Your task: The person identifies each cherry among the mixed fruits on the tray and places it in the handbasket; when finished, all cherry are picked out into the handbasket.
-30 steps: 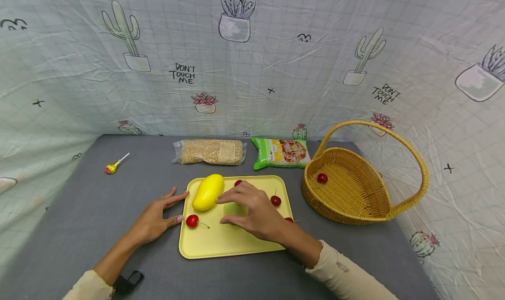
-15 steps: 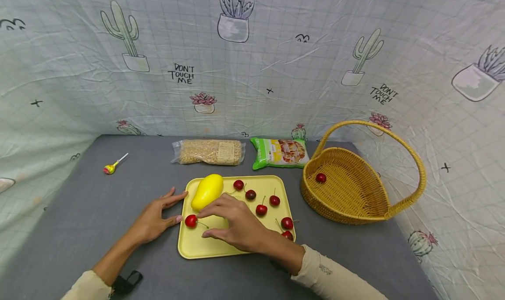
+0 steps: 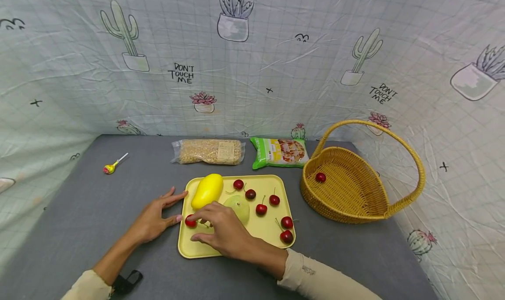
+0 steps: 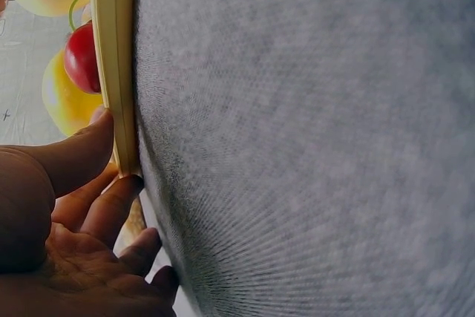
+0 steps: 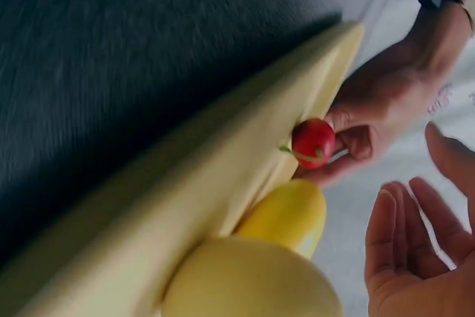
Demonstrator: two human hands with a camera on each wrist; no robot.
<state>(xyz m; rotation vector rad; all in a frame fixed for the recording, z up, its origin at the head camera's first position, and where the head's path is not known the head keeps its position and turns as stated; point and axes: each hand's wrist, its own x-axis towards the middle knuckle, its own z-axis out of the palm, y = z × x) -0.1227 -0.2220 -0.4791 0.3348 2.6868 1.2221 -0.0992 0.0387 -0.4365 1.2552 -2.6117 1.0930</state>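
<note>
My left hand [image 3: 155,219] lies at the left edge of the yellow tray [image 3: 256,244], its thumb and fingertips touching the rim. In the left wrist view the left thumb [image 4: 87,150] lies along the tray wall. Over the tray's left part hovers my right hand [image 3: 225,232], thumb and fingers apart with nothing between them. Its fingertips overlap a red cherry [image 3: 190,221] in the head view; in the right wrist view the same cherry [image 5: 313,142] stands apart from them. Behind the right hand are a yellow mango [image 3: 208,191] and a round pale green fruit [image 3: 239,208], partly covered.
Several more cherries [image 3: 261,209] lie on the tray's right half. A wicker basket [image 3: 355,220] with one cherry [image 3: 320,177] stands at right. A grain bag [image 3: 209,151] and green-white packet [image 3: 282,152] lie behind; a lollipop [image 3: 111,167] is at left.
My right hand has moved left across the tray from above the green fruit toward the left cherry, uncovering the cherries on the right. The left hand stays at the rim.
</note>
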